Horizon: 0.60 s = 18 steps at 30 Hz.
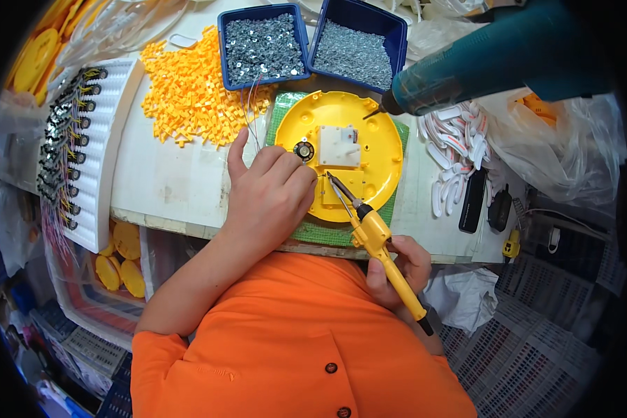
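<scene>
A round yellow plastic shell (pixel 386 157) lies open side up on a green mat (pixel 404 202). A white box-shaped module (pixel 339 146) and a small round black speaker (pixel 304 150) sit inside it. My right hand (pixel 405 268) is closed round the handle of a yellow soldering iron (pixel 373 233). The iron's tip is at the shell's lower middle, beside a yellow rectangular part (pixel 348 182). My left hand (pixel 272 191) rests over the shell's left edge, fingertips pinched close to the tip. Thin wires (pixel 251 115) rise from behind that hand; its grip is partly hidden.
A power screwdriver (pixel 481 66) hangs over the right side. Blue bins of washers (pixel 265 49) and screws (pixel 352 49) stand behind the shell, beside a heap of small yellow pieces (pixel 188 90). White curved parts (pixel 453 139) lie right; a foam tray (pixel 111 153) holds wired speakers left.
</scene>
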### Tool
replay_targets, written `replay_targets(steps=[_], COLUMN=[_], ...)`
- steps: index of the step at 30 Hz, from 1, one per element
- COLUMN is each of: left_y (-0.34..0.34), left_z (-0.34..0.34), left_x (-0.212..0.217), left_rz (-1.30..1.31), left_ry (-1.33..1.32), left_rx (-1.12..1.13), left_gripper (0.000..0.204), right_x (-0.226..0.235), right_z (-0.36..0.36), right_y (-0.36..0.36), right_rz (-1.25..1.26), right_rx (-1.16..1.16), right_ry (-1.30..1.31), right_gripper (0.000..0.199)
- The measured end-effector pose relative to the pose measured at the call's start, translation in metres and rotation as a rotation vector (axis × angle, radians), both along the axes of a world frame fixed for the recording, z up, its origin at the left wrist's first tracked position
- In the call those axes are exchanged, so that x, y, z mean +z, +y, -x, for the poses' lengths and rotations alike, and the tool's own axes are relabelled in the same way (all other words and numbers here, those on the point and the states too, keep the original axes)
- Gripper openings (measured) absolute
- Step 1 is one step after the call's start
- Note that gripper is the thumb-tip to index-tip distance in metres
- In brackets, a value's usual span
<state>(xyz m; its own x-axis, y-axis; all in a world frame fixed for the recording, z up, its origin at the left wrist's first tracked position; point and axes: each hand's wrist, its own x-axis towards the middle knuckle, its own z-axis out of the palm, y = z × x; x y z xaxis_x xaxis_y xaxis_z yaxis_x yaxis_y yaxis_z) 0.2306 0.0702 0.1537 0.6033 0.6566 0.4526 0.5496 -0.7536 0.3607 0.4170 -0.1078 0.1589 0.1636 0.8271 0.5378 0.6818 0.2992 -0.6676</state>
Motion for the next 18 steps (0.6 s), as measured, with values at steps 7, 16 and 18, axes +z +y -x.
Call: replay_targets(steps=[7,16,18], left_y=[-0.0001,-0.0006,-0.0007], left_z=[0.0006,0.0022,0.0015], left_x=[-0.0023,-0.0009,-0.0017], left_rz=[0.002,0.019,0.014], left_ry=[-0.002,0.005,0.015], left_rx=[0.001,-0.002,-0.002], left_gripper=[0.009,0.010,0.010], right_x=[-0.0025,-0.0005,-0.0009], right_z=[0.0007,0.0015,0.0009], right_y=[-0.0004,-0.0035,-0.0037], right_rz=[0.011,0.031,0.036], right_rx=[0.035,-0.017,-0.019], right_ry=[0.075,0.061,0.034], right_gripper=[0.047,0.048,0.048])
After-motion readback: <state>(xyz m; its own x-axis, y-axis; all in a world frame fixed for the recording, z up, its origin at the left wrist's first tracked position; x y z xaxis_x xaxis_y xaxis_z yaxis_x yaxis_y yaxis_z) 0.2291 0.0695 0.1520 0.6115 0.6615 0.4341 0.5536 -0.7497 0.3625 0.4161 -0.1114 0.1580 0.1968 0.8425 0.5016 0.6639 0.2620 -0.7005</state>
